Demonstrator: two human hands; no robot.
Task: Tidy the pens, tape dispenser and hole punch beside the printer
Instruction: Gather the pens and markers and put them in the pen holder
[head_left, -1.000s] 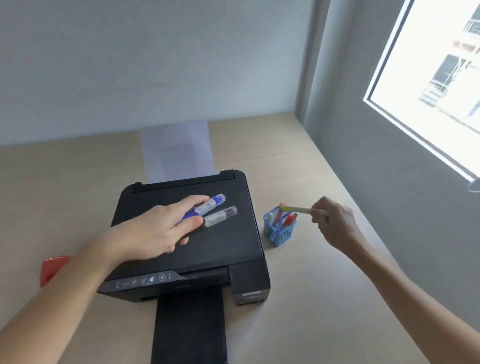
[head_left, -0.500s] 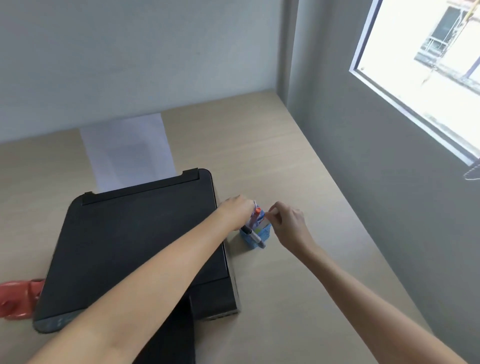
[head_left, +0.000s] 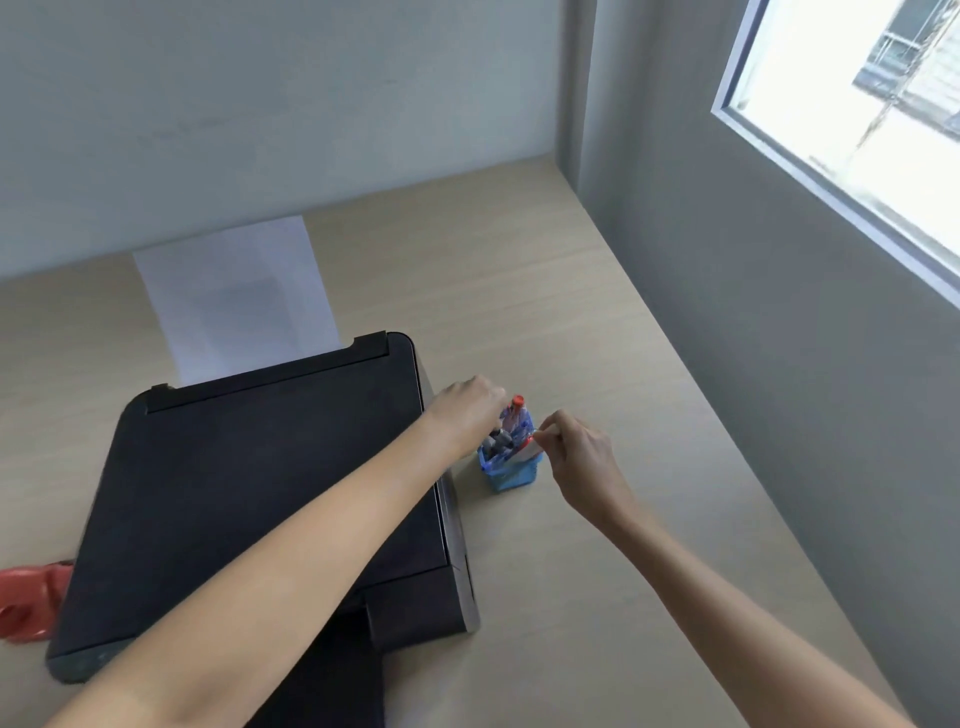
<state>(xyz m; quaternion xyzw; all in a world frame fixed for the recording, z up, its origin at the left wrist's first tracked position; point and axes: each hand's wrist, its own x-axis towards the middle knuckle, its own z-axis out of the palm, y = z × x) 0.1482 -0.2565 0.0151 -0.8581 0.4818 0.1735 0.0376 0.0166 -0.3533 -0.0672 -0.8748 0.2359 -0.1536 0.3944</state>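
A small blue mesh pen holder (head_left: 514, 475) stands on the desk just right of the black printer (head_left: 249, 493). Several pens and markers (head_left: 517, 415) stick up out of it, one with a red cap. My left hand (head_left: 467, 410) reaches across the printer lid and its fingers close on two grey-ended markers (head_left: 497, 441) at the holder's left side. From the right, my right hand (head_left: 576, 457) pinches the top of a thin pen (head_left: 540, 435) at the holder's rim. A red desk tool (head_left: 26, 605) lies left of the printer, partly hidden.
White paper (head_left: 234, 296) sticks up from the printer's rear feed. The printer's output tray (head_left: 332, 670) juts toward me. A grey wall with a window (head_left: 852, 119) runs along the desk's right edge. Bare wooden desk (head_left: 597, 597) lies right of the holder.
My left hand lifted two markers off the printer lid and carried them right to the holder. My right hand lowered its pen to the holder's rim. The view has shifted.
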